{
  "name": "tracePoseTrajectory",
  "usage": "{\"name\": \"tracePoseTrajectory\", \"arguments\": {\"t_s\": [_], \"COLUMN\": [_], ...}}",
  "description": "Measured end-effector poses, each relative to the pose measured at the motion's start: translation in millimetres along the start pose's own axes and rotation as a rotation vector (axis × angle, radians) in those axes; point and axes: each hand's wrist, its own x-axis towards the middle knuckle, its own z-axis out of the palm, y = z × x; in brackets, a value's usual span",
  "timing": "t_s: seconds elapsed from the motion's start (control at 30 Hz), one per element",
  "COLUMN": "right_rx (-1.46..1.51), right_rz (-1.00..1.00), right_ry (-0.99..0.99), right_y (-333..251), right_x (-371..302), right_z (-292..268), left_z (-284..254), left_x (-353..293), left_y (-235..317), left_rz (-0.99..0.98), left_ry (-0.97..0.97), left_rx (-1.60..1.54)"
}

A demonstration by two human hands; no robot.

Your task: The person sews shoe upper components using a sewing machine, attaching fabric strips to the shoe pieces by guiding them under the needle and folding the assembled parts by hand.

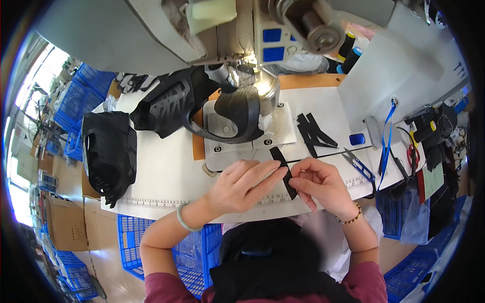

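A short black fabric strip [284, 173] is held between my two hands over the front of the sewing table. My left hand [240, 187] has its fingers pressed together, their tips on the strip's left side. On the other side, my right hand [321, 184] pinches the strip's right edge between bent fingers. Beyond them, a black shoe upper [248, 132] with a curved opening lies beneath the head of the sewing machine [222, 35]. Several more black strips [314, 132] form a loose pile to the right of the needle area.
Other black shoe uppers [108, 151] lie at the table's left. Blue-handled thread snips [361, 169] rest to the right, near a small dark blue object [356, 139] and a hanging blue cord [388, 134]. A ruler scale [151, 203] runs along the front edge, above a blue basket [132, 247].
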Motion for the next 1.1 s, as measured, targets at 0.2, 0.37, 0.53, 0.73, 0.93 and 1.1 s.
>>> {"name": "tracePoseTrajectory", "arguments": {"t_s": [0.2,0.37,0.53,0.73,0.93,1.1], "right_rx": [-0.056,-0.208,-0.215,-0.086,-0.174,-0.248], "right_rz": [-0.368,-0.508,-0.507,-0.447,-0.524,-0.461], "right_ry": [0.147,0.214,0.247,0.278,0.188,0.183], "right_y": [10,12,12,8,8,5], "right_x": [6,14,17,18,25,24], "right_z": [2,3,3,8,5,16], "left_z": [6,8,15,17,19,13], "left_x": [21,31,30,28,17,15], "left_y": [14,16,13,13,11,20], "left_rz": [-0.591,-0.742,-0.661,-0.643,-0.713,-1.114], "left_ry": [0.012,0.014,0.055,0.118,0.172,0.27], "left_rx": [-0.571,-0.712,-0.557,-0.554,-0.686,-0.995]}}
